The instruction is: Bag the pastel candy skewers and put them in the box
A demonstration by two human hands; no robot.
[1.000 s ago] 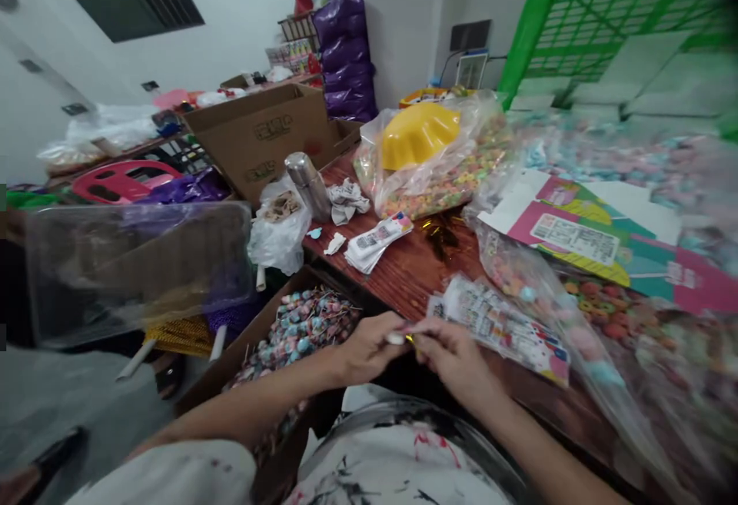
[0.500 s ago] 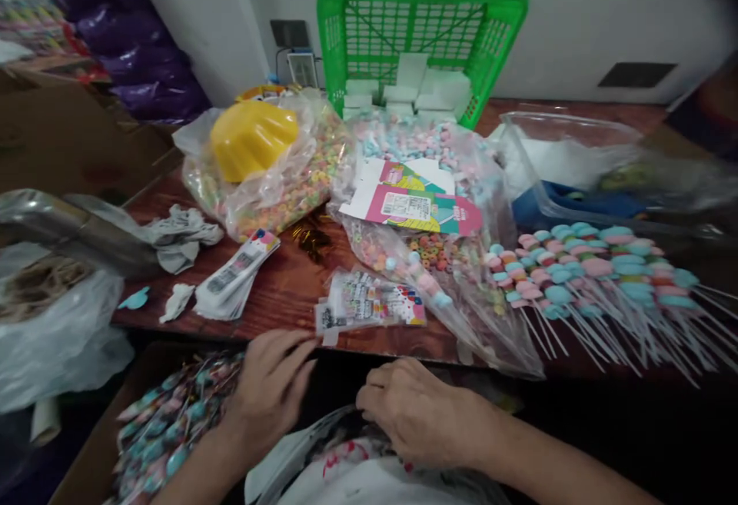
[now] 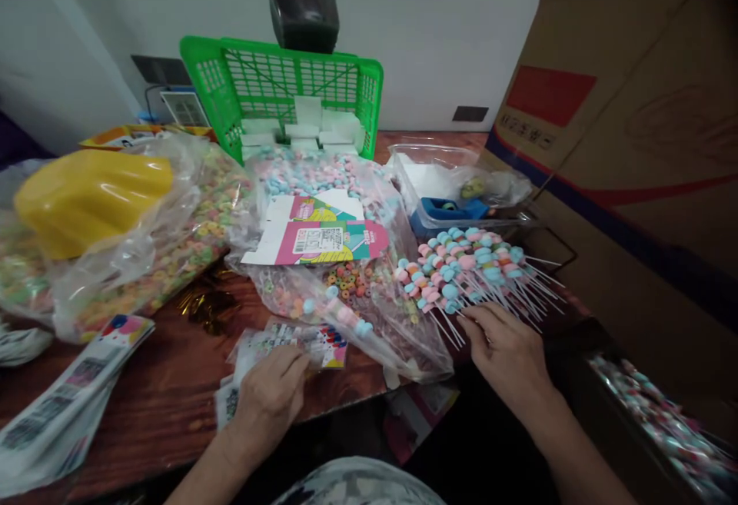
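Note:
My left hand (image 3: 270,393) lies on a stack of small printed clear packets (image 3: 288,343) at the front edge of the brown wooden table (image 3: 173,382), fingers curled down onto them. Reaching to the right, my right hand (image 3: 504,351) has its fingers stretched out, the tips touching the white sticks of a pile of pink, blue and white candy skewers (image 3: 461,263). Nothing is gripped in the right hand.
A clear bag of colourful ring candies (image 3: 357,297) lies between the hands, a pink flat carton (image 3: 317,240) on it. A yellow bowl (image 3: 86,197) in a bag at left, green basket (image 3: 288,90) behind, cardboard box (image 3: 634,151) at right, clear tub (image 3: 450,190).
The view swung right. My hands left my lap: the left went onto the packets, the right reached out to the skewer sticks.

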